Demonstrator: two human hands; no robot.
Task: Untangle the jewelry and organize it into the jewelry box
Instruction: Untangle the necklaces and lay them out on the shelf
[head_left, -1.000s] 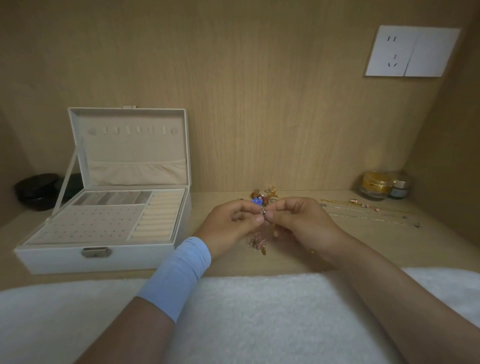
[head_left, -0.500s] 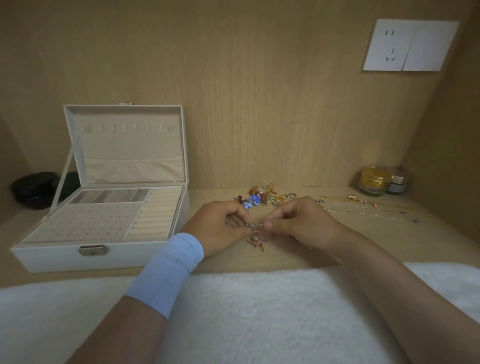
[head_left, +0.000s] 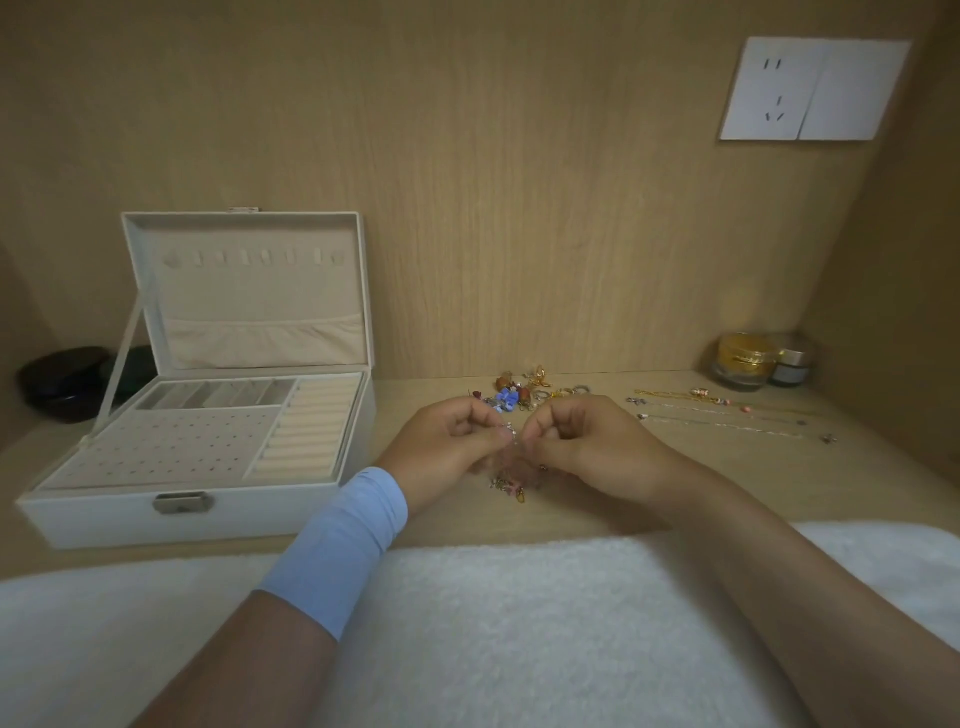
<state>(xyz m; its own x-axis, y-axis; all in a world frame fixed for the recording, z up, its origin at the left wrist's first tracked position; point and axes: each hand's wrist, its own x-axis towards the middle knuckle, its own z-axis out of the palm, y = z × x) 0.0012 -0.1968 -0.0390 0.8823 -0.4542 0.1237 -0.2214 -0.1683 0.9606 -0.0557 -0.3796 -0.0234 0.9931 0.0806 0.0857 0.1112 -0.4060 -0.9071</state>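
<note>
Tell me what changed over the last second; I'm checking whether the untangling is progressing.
The left hand and right hand drew slightly back toward the person, uncovering more of the loose jewelry pile behind them. Nothing was let go: both still pinch the tangled piece between them. The open jewelry box and the laid-out chains stayed put.

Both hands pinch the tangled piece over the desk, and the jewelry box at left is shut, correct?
No. The head view shows the jewelry box open, lid raised. The left hand and right hand do pinch the tangled piece over the desk.
</note>
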